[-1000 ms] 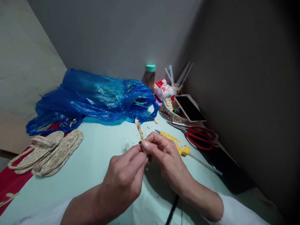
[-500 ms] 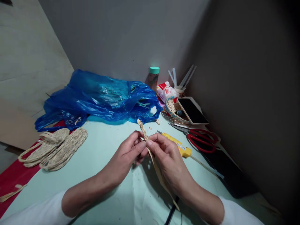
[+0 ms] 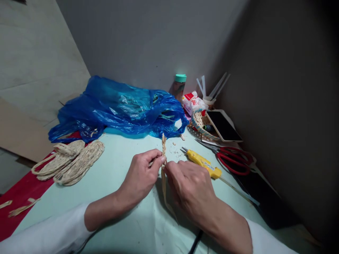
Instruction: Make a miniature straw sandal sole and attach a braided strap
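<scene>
My left hand (image 3: 141, 174) and my right hand (image 3: 192, 185) meet over the pale green table (image 3: 119, 169), both pinching a short straw braid (image 3: 164, 150). The braided end stands up above my fingers, and its loose flat strips hang down between my hands toward me. Each hand's fingers are closed on the braid. A yellow glue gun (image 3: 205, 164) lies just right of my right hand.
A blue plastic bag (image 3: 119, 107) lies behind my hands. Coils of braided straw (image 3: 71, 162) sit at the left, partly on a red cloth (image 3: 23, 192). Red-handled scissors (image 3: 234, 158), a phone (image 3: 224, 125) on a small woven basket (image 3: 198, 123), a teal-capped bottle (image 3: 179, 86) and a walled corner are at the right.
My hands have shifted, the left one lowering beside the braid. The braid now stands more upright, and its loose strips have come into view below my fingers. The camera has panned left.
</scene>
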A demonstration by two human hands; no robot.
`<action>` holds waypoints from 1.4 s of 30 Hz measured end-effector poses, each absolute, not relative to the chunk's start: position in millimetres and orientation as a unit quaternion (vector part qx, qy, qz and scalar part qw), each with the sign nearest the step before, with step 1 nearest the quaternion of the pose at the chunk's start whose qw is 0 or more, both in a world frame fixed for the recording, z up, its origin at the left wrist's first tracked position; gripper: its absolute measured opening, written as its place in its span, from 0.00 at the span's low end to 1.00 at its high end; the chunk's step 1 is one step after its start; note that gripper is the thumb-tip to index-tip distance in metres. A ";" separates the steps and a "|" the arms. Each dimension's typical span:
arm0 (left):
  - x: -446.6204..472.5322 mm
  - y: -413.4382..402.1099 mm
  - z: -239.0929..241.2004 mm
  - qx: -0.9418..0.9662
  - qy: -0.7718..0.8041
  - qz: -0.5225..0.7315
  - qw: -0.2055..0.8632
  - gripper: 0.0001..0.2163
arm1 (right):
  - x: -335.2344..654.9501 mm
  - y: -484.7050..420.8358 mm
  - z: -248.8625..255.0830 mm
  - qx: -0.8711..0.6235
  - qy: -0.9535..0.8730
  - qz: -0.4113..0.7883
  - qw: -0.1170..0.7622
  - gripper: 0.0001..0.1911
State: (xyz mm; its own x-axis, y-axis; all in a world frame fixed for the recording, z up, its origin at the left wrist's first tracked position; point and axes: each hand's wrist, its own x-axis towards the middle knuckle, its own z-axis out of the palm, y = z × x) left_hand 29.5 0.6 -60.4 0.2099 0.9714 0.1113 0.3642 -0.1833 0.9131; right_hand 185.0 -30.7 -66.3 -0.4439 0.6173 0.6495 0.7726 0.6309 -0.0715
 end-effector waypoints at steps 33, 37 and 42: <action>36.1 -14.9 -50.1 0.490 0.374 0.303 0.726 0.13 | 200.5 -11.1 -39.0 -0.466 -0.540 0.468 0.521 0.15; 42.8 -27.2 -48.2 0.536 0.425 0.358 0.636 0.13 | 196.8 -9.4 -39.5 -0.477 -0.549 0.412 0.549 0.15; 41.3 -30.2 -43.9 0.601 0.448 0.382 0.540 0.12 | 193.8 -6.4 -42.8 -0.428 -0.491 0.486 0.582 0.12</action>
